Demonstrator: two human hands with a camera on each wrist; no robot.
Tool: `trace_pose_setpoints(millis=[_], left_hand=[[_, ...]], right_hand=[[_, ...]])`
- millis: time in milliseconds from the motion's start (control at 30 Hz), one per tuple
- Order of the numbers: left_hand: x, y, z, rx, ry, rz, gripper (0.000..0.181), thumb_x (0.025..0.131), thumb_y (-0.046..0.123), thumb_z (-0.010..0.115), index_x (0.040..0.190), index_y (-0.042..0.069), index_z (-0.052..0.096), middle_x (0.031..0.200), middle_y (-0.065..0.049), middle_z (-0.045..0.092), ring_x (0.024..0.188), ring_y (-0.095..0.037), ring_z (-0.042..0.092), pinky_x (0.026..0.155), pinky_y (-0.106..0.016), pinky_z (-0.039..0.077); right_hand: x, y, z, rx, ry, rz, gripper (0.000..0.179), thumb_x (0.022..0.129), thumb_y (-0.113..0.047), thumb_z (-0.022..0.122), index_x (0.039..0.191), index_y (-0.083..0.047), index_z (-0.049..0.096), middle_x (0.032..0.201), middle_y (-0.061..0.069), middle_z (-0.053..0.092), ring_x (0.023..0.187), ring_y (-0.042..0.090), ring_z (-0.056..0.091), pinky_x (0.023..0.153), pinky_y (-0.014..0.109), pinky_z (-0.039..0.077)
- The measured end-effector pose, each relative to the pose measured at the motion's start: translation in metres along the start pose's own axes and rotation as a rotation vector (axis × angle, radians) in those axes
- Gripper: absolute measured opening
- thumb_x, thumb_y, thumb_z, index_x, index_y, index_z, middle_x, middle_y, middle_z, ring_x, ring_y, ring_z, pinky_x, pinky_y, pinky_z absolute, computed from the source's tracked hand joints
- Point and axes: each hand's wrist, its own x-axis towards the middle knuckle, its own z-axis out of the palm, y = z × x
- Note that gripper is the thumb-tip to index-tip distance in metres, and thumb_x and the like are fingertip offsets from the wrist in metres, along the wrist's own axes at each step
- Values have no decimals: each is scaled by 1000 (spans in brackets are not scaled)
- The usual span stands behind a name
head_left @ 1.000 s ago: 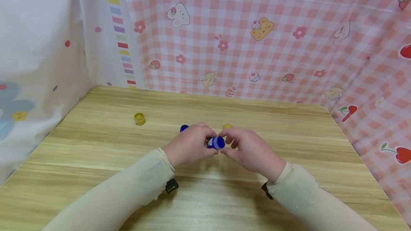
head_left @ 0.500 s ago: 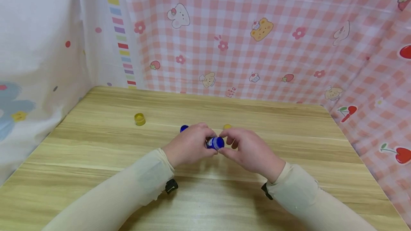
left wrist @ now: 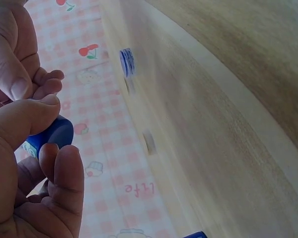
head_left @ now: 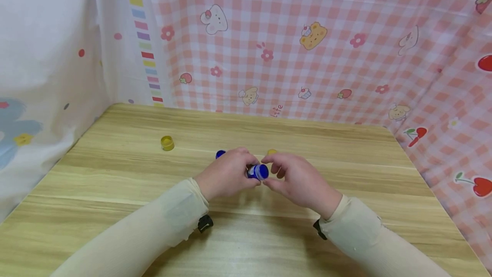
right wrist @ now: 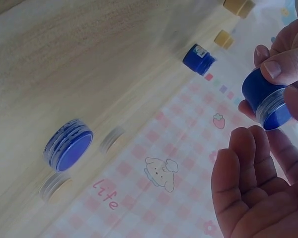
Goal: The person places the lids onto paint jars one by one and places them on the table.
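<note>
A small blue paint jar (head_left: 258, 172) lies tilted sideways in my left hand (head_left: 226, 172), its ridged clear lid (right wrist: 272, 110) with a blue face turned to the right. My left thumb and fingers grip the jar's body. The thumb and index finger of my right hand (head_left: 297, 178) pinch around the lid's edge; in the right wrist view its other fingers stretch out loosely below. The left wrist view shows the jar's smooth blue base (left wrist: 64, 131) between my left fingers, and much of the lid end is hidden there.
A yellow jar (head_left: 167, 143) stands at the table's left. Another blue jar (right wrist: 197, 59) and a smaller yellow piece (right wrist: 223, 38) show in the right wrist view. A blue ridged lid (right wrist: 68, 145) and clear lids (right wrist: 111, 140) lie beyond my right hand. Patterned cloth (head_left: 284, 63) encloses the table.
Almost nothing differs: the blue jar stays in my left hand, and the right fingers at its lid end shift only very slightly.
</note>
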Motion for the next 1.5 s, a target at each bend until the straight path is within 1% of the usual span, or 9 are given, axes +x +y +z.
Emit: trace_pose_setpoints(millis=[133,333,467,700,833,1000,1167,1400,1500], left_hand=[[0,0,0,3,-4,-5,25,93,28,81,111,11,77,101,1,65,87,-11,60,78,-26,55],[0,1,0,6,-4,-4,27,93,29,82,113,11,77,102,1,66,87,-11,60,78,-26,55],[-1,1,0,6,0,-2,25,93,28,81,111,11,77,100,1,65,87,-11,60,78,-26,55],[-1,1,0,9,2,3,26,93,28,82,112,11,77,101,1,65,87,-11,60,78,-25,55],[-1,1,0,7,2,3,25,93,28,81,111,11,77,101,2,66,88,-11,60,78,-25,55],[-1,1,0,17,1,5,25,93,29,82,111,12,77,102,1,66,88,-11,60,79,-25,56],[-1,1,0,19,2,6,25,93,28,82,111,11,77,101,2,66,88,-11,59,79,-26,55],[0,2,1,14,-7,1,28,93,29,81,114,11,77,104,0,66,89,-11,60,81,-26,57],[0,1,1,8,-6,1,27,93,29,82,113,11,77,103,1,66,90,-11,60,81,-26,57]], right_hand=[[0,0,0,0,-3,-12,22,94,-22,81,114,-15,73,86,-4,64,76,10,56,69,27,50],[-1,-1,0,2,-1,-2,32,93,-20,82,122,-11,72,86,-4,64,76,10,56,69,27,50],[0,-1,0,6,-9,1,24,93,-21,81,116,-15,74,83,-5,62,72,11,54,65,27,48],[-1,-1,0,-7,-6,2,34,92,-22,82,122,-11,72,83,-5,62,72,10,54,68,27,49],[0,-1,0,-4,-13,11,24,93,-24,82,114,-15,74,80,-6,60,68,10,52,63,26,46],[0,0,0,1,-18,27,35,93,-24,82,123,-10,72,80,-6,62,67,9,52,64,26,47],[1,0,0,-5,-19,14,26,93,-24,82,115,-15,74,80,-6,60,68,10,52,64,27,46],[1,-1,0,-4,-21,19,37,92,-24,83,124,-11,71,80,-6,62,68,9,53,66,26,48],[1,-1,1,-4,-14,8,28,92,-23,83,117,-15,73,79,-7,60,67,9,52,63,26,46]])
